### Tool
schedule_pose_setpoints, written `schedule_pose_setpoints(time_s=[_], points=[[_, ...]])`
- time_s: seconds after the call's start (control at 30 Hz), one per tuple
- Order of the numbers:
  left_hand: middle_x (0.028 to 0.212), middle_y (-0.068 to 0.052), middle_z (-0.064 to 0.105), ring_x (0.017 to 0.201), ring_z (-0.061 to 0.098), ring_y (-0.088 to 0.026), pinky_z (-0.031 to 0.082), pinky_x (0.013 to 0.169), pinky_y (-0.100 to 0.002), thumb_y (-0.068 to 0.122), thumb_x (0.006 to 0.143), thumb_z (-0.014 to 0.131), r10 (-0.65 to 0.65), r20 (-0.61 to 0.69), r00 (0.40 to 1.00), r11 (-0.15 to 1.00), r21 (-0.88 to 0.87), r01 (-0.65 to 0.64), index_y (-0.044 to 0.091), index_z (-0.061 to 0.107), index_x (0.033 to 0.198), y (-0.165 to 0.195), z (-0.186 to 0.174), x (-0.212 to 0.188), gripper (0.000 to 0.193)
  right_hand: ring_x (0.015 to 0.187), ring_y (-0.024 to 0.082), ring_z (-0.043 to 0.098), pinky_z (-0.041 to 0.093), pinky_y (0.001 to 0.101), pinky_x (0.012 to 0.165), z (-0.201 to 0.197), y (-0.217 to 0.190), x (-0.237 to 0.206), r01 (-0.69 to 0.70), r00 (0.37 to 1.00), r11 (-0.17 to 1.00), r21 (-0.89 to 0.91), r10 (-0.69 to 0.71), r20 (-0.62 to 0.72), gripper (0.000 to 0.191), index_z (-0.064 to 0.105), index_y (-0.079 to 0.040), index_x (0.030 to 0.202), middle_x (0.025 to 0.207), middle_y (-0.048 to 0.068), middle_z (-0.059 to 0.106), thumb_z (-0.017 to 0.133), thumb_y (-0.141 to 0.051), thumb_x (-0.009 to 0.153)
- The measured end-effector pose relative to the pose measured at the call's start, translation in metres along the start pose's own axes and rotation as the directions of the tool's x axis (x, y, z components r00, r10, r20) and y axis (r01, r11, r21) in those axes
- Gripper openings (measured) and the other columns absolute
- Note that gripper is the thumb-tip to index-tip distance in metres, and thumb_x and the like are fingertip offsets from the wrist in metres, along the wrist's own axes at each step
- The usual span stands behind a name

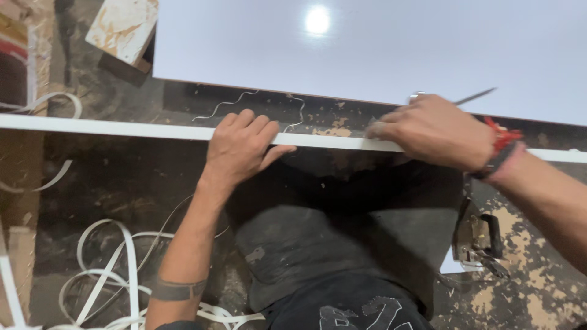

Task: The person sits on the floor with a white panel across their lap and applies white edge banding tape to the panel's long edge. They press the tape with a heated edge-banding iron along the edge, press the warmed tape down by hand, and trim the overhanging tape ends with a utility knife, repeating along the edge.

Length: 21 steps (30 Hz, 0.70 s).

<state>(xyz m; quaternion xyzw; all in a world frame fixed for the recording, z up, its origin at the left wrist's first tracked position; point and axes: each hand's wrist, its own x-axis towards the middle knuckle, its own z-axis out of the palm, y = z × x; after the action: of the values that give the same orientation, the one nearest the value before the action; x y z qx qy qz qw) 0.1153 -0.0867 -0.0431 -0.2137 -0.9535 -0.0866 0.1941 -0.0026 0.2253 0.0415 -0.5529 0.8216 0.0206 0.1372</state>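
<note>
From the head view, your left hand [241, 146] lies palm-down over the top edge of a long white strip-edged board [122, 129] that runs across the picture; the fingers curl over its far side and the thumb points right along the edge, gripping it. The forearm rises from the lower left, with a dark band [177, 289] around it.

Your right hand [434, 131] comes in from the right, knuckles up, clenched around a slim metal blade [474, 96] whose tip sticks out past the wrist toward the upper right. The fingertips press at the same white edge, a little way right of your left hand. A red thread and a dark strap [501, 146] circle that wrist.

Beyond the edge lies a large glossy white panel [367, 49], with a lamp's glare on it. Thin curled white shavings [244, 101] rest between panel and edge. Below, loops of white edge tape [116, 269] sprawl on the stained, paint-flecked floor [526, 299]. A metal hand tool with a black grip [480, 241] lies at the lower right. Your dark-clothed knee [330, 244] fills the middle.
</note>
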Motion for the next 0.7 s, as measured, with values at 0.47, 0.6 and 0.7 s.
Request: schedule_pose_setpoints(time_s=[0.47, 0.6, 0.7], points=[[0.085, -0.008, 0.060, 0.086, 0.059, -0.031, 0.044, 0.084, -0.044, 0.051, 0.076, 0.086, -0.220, 0.000, 0.976, 0.973, 0.075, 0.219, 0.007, 0.060, 0.086, -0.049, -0.044, -0.058, 0.052, 0.086, 0.029, 0.076, 0.058, 0.0446, 0.078, 0.015, -0.003, 0.015, -0.157, 0.981, 0.964, 0.215, 0.128, 0.144, 0.032, 0.074, -0.028, 0.121, 0.094, 0.006, 0.079, 0.056, -0.029, 0.095], [0.083, -0.008, 0.060, 0.085, 0.059, -0.030, 0.043, 0.081, -0.043, 0.053, 0.075, 0.086, -0.226, -0.001, 0.974, 0.972, 0.059, 0.226, 0.007, 0.059, 0.084, -0.031, -0.031, -0.048, 0.055, 0.090, 0.025, 0.077, 0.060, 0.0412, 0.084, 0.024, 0.033, -0.053, -0.358, 0.914, 0.925, 0.128, 0.319, 0.251, 0.031, 0.072, -0.031, 0.122, 0.100, 0.003, 0.081, 0.054, -0.037, 0.097], [0.083, -0.008, 0.061, 0.084, 0.059, -0.029, 0.043, 0.080, -0.044, 0.057, 0.076, 0.084, -0.226, 0.007, 0.974, 0.974, 0.035, 0.225, 0.007, 0.060, 0.087, -0.002, -0.021, -0.030, 0.057, 0.094, 0.023, 0.078, 0.061, 0.0392, 0.087, 0.028, 0.051, -0.089, -0.473, 0.815, 0.881, -0.007, 0.440, 0.376, 0.032, 0.070, -0.040, 0.125, 0.103, -0.002, 0.081, 0.054, -0.042, 0.097]])
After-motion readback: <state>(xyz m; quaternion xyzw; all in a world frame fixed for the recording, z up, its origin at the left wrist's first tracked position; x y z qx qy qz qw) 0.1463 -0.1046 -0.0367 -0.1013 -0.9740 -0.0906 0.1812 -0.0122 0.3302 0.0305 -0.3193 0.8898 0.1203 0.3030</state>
